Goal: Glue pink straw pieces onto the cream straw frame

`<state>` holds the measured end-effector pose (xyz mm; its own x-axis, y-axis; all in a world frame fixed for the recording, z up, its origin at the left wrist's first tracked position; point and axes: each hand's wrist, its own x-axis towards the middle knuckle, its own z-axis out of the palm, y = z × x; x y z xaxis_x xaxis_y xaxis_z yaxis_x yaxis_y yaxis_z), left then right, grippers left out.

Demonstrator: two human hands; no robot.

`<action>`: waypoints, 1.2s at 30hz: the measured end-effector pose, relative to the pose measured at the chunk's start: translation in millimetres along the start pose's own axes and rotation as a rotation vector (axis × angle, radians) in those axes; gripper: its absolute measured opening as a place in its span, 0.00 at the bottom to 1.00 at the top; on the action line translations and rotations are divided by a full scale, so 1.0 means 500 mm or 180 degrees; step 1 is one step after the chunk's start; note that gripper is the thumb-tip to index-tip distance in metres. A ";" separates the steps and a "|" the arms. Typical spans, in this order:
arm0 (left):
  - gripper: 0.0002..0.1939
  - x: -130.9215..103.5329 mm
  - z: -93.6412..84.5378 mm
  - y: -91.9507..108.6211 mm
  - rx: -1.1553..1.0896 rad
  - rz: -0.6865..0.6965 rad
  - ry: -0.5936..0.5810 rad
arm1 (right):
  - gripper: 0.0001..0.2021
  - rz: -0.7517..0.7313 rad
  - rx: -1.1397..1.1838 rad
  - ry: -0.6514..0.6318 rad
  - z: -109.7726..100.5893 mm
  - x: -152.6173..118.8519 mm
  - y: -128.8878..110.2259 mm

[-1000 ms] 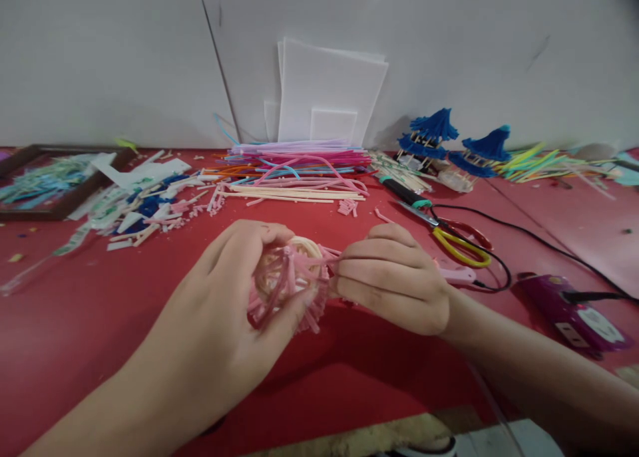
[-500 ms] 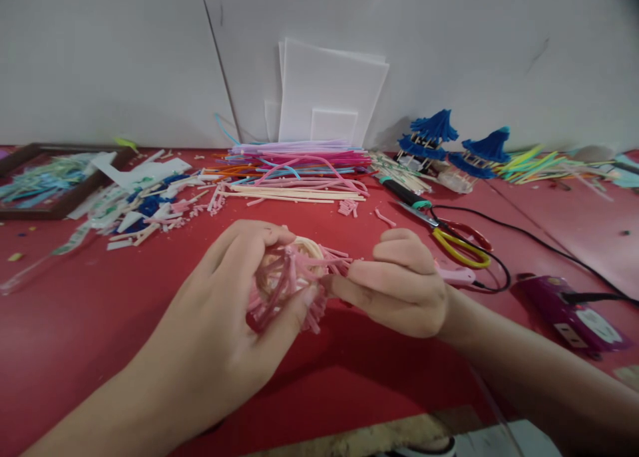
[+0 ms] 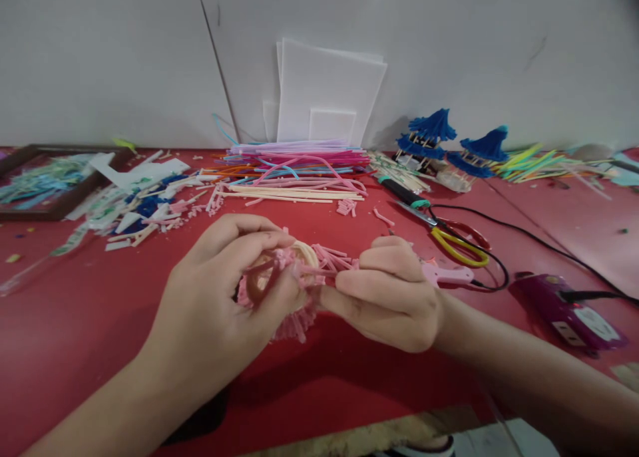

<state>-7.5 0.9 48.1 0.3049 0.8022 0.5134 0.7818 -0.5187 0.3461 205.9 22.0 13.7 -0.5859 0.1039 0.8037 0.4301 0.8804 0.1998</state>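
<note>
Both hands meet over the red table (image 3: 100, 324) around a small pink straw model (image 3: 299, 271) made of short pink and cream straw pieces. My left hand (image 3: 224, 297) cups it from the left, with fingers curled over its top and thumb beneath. My right hand (image 3: 389, 291) pinches the model's right side with fingertips pressed on the pink pieces. Much of the model is hidden by my fingers.
A heap of coloured straws (image 3: 299, 167) lies behind, with white sheets (image 3: 324, 91) against the wall. Yellow-handled scissors (image 3: 456, 241), a pink tool (image 3: 444, 274), a black cable (image 3: 529, 234) and a purple power strip (image 3: 569, 310) sit to the right. Blue straw pavilions (image 3: 449, 144) stand far right; cut scraps (image 3: 134, 204) and a framed tray (image 3: 40, 177) are left.
My left hand has turned the pink model so its fringe hangs lower, and my right hand has shifted slightly down and closer onto its right side.
</note>
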 end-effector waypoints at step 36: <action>0.08 0.003 -0.005 -0.012 -0.0360 -0.0131 -0.0126 | 0.11 0.0016 0.0079 -0.0246 -0.006 0.002 0.005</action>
<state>-13.0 4.3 48.7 0.2968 0.8335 0.4661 0.7285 -0.5132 0.4538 208.6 22.9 16.6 -0.6354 0.1429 0.7589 0.4165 0.8910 0.1810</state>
